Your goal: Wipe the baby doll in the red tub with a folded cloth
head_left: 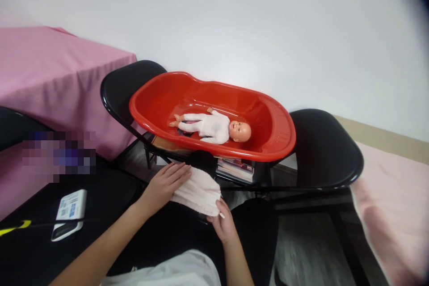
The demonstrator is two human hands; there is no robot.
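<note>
A pale pink, pleated cloth (197, 192) spans the space between my two hands, above black seats. My left hand (169, 181) lies over its left end, fingers long and close together on top, the thumb hidden. At the right end, my right hand (223, 221) pinches the cloth's edge, with a small white tip sticking out beside the fingers. Beyond them, a baby doll (217, 127) in white clothes lies on its back in a red baby bathtub (281, 129), its head to the right.
Black folding chairs (325, 147) stand at both ends of the tub. Books (236, 170) lie beneath it. A white device (70, 214) rests on a black surface at left. Pink-draped tables (67, 58) flank the scene, with a white wall (234, 22) behind.
</note>
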